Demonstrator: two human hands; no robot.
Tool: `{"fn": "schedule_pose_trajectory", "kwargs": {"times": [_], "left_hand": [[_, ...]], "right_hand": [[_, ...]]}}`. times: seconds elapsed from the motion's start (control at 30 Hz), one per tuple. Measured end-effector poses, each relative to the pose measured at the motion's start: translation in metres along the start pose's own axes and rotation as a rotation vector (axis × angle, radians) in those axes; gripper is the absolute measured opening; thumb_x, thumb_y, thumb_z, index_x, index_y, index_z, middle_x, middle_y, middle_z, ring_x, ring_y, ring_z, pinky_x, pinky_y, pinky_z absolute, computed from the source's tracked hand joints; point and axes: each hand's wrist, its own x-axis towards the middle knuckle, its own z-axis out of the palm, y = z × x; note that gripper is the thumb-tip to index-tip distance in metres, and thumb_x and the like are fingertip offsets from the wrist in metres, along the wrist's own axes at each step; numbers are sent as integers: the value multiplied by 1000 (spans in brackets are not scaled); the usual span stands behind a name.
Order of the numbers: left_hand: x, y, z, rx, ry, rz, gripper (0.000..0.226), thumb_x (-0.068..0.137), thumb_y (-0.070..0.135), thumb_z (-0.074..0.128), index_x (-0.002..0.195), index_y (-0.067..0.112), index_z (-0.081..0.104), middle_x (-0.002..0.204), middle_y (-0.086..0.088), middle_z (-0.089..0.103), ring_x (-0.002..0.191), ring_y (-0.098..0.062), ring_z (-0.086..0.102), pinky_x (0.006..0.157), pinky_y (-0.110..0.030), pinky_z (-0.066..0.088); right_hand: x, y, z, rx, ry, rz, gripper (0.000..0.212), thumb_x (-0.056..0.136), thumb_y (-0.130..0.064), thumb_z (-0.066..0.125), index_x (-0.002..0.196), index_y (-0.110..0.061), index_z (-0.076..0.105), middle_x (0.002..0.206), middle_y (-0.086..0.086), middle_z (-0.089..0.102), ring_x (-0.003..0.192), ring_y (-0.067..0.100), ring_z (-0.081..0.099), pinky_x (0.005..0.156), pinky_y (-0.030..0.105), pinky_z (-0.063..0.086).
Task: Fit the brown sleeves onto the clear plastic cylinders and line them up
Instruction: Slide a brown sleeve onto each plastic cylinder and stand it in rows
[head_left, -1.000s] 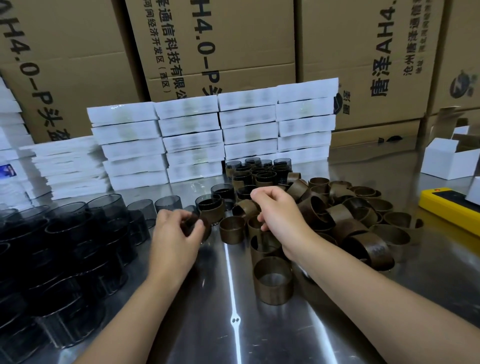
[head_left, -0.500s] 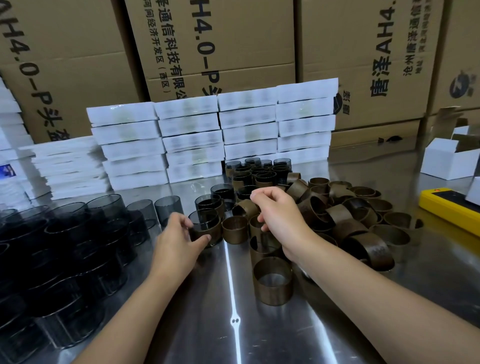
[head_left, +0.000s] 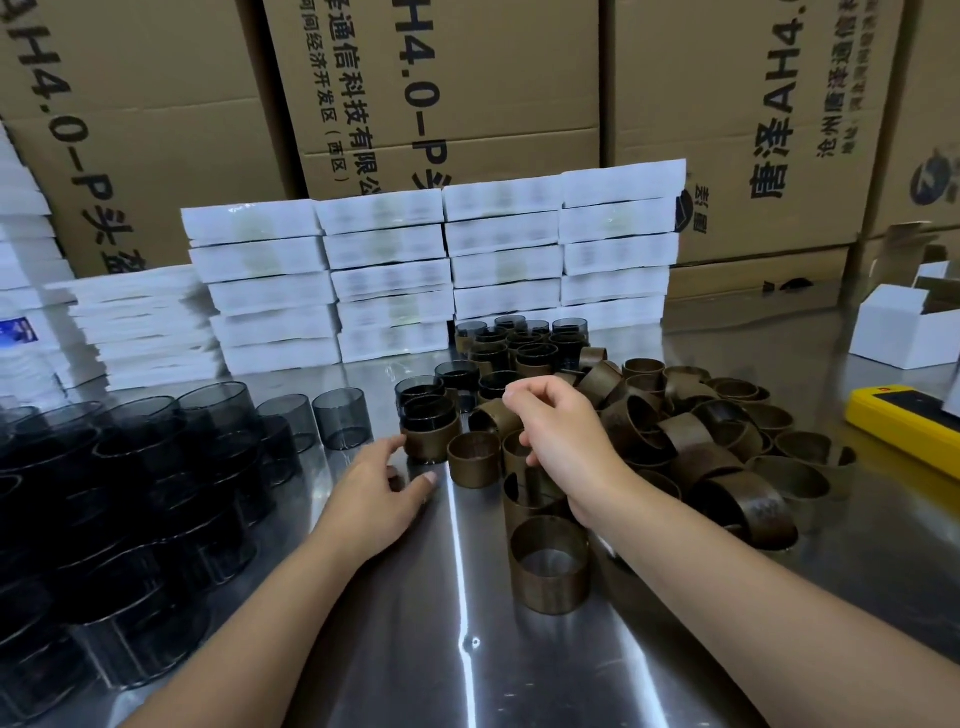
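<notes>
Brown sleeve is pinched in our right hand, at the near side of the loose sleeve pile. Our left hand rests with fingers loosely spread on the steel worktop, just beside a sleeved cylinder. We judge that a bare clear cylinder is needed next: hold it upright and slide the sleeve on squarely. Open worktop lies toward us. The yellow device bounds the right.

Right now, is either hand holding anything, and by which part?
The right hand appears to pinch a brown sleeve by its upper rim. The left hand holds nothing, fingers open beside a sleeved cylinder.
</notes>
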Motion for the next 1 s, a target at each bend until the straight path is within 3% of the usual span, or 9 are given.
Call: {"fn": "schedule_pose_trajectory", "kwargs": {"times": [0.1, 0.17, 0.23, 0.33, 0.5, 0.6, 0.67, 0.87, 1.0], "left_hand": [[9, -3, 3, 223, -97, 60, 60, 95, 42, 53, 149, 27, 32, 149, -2, 39, 130, -24, 40, 110, -35, 31], [15, -2, 6, 361, -139, 30, 60, 96, 51, 44, 150, 37, 25, 153, -5, 31, 137, -31, 30, 115, -37, 23], [20, 1, 10, 403, -139, -30, 58, 95, 56, 40, 149, 43, 23, 154, -8, 25, 139, -36, 25, 114, -39, 22], [27, 5, 11, 328, -11, -76, 55, 99, 41, 41, 151, 31, 27, 156, -12, 18, 136, -36, 34, 109, -40, 32], [34, 5, 3, 265, 182, -101, 60, 94, 18, 45, 150, 17, 26, 162, 4, 6, 133, -27, 40, 95, -39, 43], [38, 4, 0, 326, 219, -124, 67, 92, 21, 47, 152, 20, 17, 162, 6, 3, 129, -27, 41, 85, -37, 43], [41, 1, 0, 338, 202, -157, 70, 93, 19, 45, 153, 19, 10, 162, 6, 0, 129, -29, 41, 88, -38, 41], [40, -2, 1, 184, 227, -182, 65, 89, 3, 48, 148, 15, 25, 137, -14, 27, 100, -40, 52, 78, -41, 43], [37, -1, 0, 170, 276, -100, 55, 86, 1, 57, 138, 8, 40, 135, -16, 35, 109, -39, 51, 92, -43, 43]], "right_hand": [[0, 1, 1, -19, -8, -8, 6, 90, -28, 55, 88, -31, 60, 110, -3, 60, 93, 14, 54, 88, 39, 49], [1, 2, 2, -26, -13, -17, 5, 90, -28, 56, 88, -32, 60, 110, -1, 60, 93, 14, 54, 87, 39, 48], [2, 2, 1, -22, -14, -20, 5, 89, -29, 56, 88, -32, 60, 111, -2, 58, 93, 14, 54, 86, 39, 48], [2, 1, 0, -20, -15, -23, 5, 89, -29, 56, 87, -33, 60, 114, -3, 57, 93, 14, 55, 82, 35, 50], [1, -1, -2, -8, -24, -35, 7, 90, -27, 55, 88, -30, 60, 108, -4, 58, 76, 7, 55, 64, 24, 44], [0, -2, -2, -10, -34, -41, 6, 90, -26, 55, 87, -29, 60, 106, -6, 60, 80, 7, 54, 70, 27, 45], [-1, -2, -1, -20, -37, -37, 6, 89, -26, 56, 87, -29, 60, 110, -5, 59, 85, 10, 54, 77, 31, 48], [-2, -3, 1, -87, -83, -26, 5, 89, -29, 56, 88, -33, 58, 112, -3, 57, 87, 11, 55, 77, 31, 49], [-3, -1, 3, -214, -136, -73, 5, 89, -28, 57, 91, -33, 57, 109, -3, 54, 88, 8, 54, 80, 27, 45]]}}
